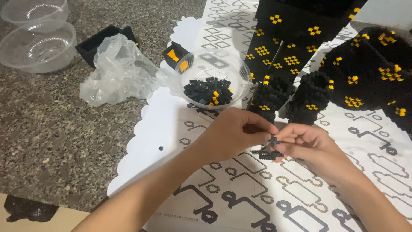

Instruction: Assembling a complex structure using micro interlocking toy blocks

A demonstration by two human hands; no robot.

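Head view: bricks [209,91] in bowl [240,71]

Speckled stone surface [51,129]: instruction sheet [171,129] across the right, plastic bag [118,71] and empty bowls [36,45] far-left corner.

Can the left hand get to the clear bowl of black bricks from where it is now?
Probably yes. The bowl sits just beyond the left hand with only bare instruction sheet between, though that hand is pinching small black pieces with the right hand.
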